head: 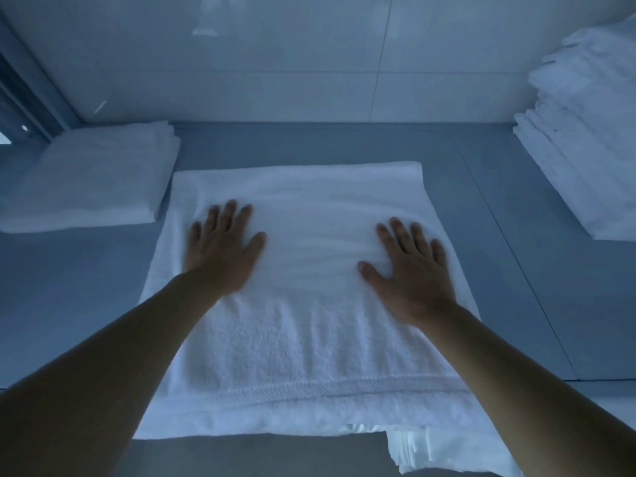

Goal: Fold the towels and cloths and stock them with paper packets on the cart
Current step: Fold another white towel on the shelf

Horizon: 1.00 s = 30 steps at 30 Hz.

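A white terry towel (309, 339) lies spread flat in the middle of the grey counter (86, 304), folded over on itself, with a woven band near its front edge. My left hand (222, 247) presses flat on its far left part, fingers straight and spread. My right hand (411, 266) presses flat on its far right part in the same way. Neither hand grips the fabric. A bit of folded white cloth (413, 449) sticks out from under the towel's front right corner.
A folded white cloth (93, 177) lies at the back left of the counter. A tall stack of folded white towels (585, 132) stands at the right. A tiled wall (309, 56) closes off the back. Bare counter shows on both sides of the towel.
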{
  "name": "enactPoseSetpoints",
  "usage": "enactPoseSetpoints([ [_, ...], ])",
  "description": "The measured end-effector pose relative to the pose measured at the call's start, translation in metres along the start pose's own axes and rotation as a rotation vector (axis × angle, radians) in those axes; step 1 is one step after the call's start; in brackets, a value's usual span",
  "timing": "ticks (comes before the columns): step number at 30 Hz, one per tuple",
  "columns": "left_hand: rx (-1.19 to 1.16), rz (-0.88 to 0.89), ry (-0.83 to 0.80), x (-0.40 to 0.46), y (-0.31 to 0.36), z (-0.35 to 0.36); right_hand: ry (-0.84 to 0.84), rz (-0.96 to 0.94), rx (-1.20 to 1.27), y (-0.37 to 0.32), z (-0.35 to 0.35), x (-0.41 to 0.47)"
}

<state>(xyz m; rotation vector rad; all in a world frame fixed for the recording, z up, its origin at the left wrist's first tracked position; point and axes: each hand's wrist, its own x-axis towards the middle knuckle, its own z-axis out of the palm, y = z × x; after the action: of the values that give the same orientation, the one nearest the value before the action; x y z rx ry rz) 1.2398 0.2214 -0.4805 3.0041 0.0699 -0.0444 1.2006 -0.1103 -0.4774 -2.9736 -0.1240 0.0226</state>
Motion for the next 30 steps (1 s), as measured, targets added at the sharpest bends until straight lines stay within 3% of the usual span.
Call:
enactPoseSetpoints([
  [5,-0.025,-0.026,0.037,-0.009,0.000,0.005,-0.068,0.061,0.040,-0.022,-0.006,0.007],
  [8,-0.036,-0.020,0.047,-0.008,-0.001,0.007,0.023,-0.212,0.051,-0.060,-0.008,0.020],
  [11,-0.043,-0.009,0.069,-0.009,-0.002,0.007,-0.081,-0.390,0.107,-0.094,-0.001,0.047],
  [14,-0.061,0.012,0.080,-0.010,-0.003,0.008,-0.107,-0.314,0.061,-0.079,0.001,0.086],
  [18,-0.059,0.027,0.094,-0.009,-0.006,0.011,-0.084,-0.081,0.011,-0.002,-0.012,0.132],
  [21,-0.048,0.032,0.101,-0.007,-0.007,0.013,-0.109,-0.060,-0.022,0.025,-0.014,0.142],
  [26,-0.037,0.030,0.099,-0.007,-0.007,0.014,-0.103,0.007,-0.063,-0.022,-0.019,0.139],
  [30,-0.042,0.019,0.083,-0.010,-0.004,0.009,-0.030,-0.228,0.097,-0.096,-0.002,0.097],
])
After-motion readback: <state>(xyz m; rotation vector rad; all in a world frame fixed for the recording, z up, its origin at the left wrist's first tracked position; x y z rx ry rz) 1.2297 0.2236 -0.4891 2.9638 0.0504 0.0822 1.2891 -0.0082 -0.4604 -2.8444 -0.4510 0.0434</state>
